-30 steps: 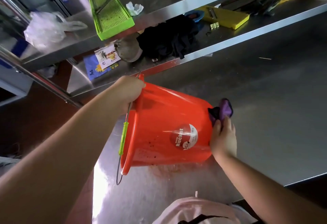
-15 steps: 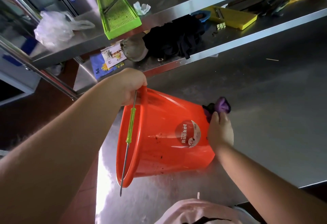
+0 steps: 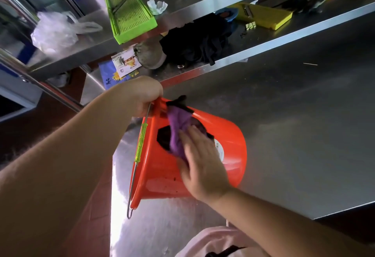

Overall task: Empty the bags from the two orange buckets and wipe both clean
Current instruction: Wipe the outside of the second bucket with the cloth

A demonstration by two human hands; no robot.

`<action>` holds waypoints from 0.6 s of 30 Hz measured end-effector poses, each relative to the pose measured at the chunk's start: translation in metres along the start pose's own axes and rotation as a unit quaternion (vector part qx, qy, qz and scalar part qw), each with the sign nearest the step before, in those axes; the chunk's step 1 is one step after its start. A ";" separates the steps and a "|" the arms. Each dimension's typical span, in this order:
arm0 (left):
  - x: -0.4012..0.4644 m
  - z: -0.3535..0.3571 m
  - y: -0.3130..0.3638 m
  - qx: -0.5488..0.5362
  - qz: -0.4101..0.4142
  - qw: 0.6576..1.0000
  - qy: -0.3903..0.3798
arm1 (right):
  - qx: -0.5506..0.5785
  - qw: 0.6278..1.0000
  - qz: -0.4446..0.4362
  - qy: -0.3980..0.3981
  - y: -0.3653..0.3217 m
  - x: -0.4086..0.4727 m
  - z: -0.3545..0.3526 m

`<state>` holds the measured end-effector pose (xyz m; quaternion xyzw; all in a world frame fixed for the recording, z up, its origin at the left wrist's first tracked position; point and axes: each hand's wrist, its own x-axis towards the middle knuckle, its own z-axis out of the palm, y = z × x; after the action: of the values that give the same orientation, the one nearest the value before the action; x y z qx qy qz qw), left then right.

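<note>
One orange bucket (image 3: 229, 135) lies tilted on its side on the steel table (image 3: 294, 124), mouth toward me and to the left. My left hand (image 3: 142, 94) grips its upper rim where the wire handle attaches. The handle, with a yellow-green grip (image 3: 141, 143), hangs down across the mouth. My right hand (image 3: 200, 163) lies flat on the bucket's outer wall, fingers straight, pressing a purple and black cloth (image 3: 178, 122) against it. The cloth reaches up to the rim. Dark specks dot the lower wall. I see no second bucket and no bags from the buckets.
A steel shelf runs behind the table with a green tray (image 3: 129, 13), a crumpled clear plastic bag (image 3: 54, 31), a yellow slicer (image 3: 263, 14) and a heap of black cloth (image 3: 198, 43). The table's left edge is under the bucket. Pink clothing (image 3: 215, 240) shows at the bottom.
My right hand has moved the cloth from the bucket's base end up along the outer wall toward the rim. The bucket has tipped a little; my left hand stays on the rim.
</note>
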<state>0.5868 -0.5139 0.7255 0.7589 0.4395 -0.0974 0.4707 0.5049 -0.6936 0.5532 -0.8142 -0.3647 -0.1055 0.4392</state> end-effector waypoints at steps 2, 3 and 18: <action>0.002 -0.004 -0.001 -0.003 -0.014 1.000 -0.013 | -0.003 0.996 0.085 0.013 0.032 -0.007 -0.009; 0.003 -0.005 -0.002 -0.005 -0.016 1.000 -0.010 | -0.004 0.991 0.134 0.022 0.049 -0.012 -0.014; 0.000 0.012 -0.012 -0.210 -0.011 0.977 -0.025 | 0.143 0.792 0.592 0.040 0.129 -0.032 -0.025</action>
<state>0.5810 -0.5218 0.7115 0.6360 0.4463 -0.0268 0.6290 0.5750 -0.7746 0.4703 -0.7936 0.1961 0.1963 0.5415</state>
